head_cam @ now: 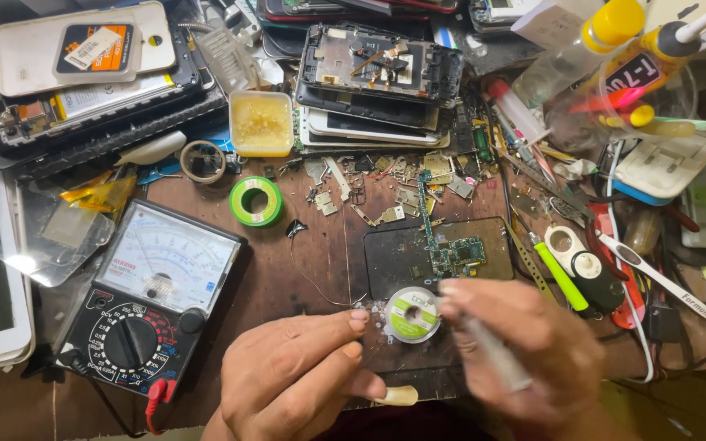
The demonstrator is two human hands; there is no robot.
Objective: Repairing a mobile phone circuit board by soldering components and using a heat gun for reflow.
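My left hand rests on the brown bench at the bottom centre, fingertips pinched together near a thin wire just left of a small solder spool with a green label. My right hand is blurred and grips a grey pen-shaped tool, its tip close to the spool. A green circuit board lies on a dark mat just beyond the spool.
An analog multimeter sits at the left. A green tape roll, a yellow flux tub, stacked phone parts, glue bottles, metal shields and hand tools crowd the back and right.
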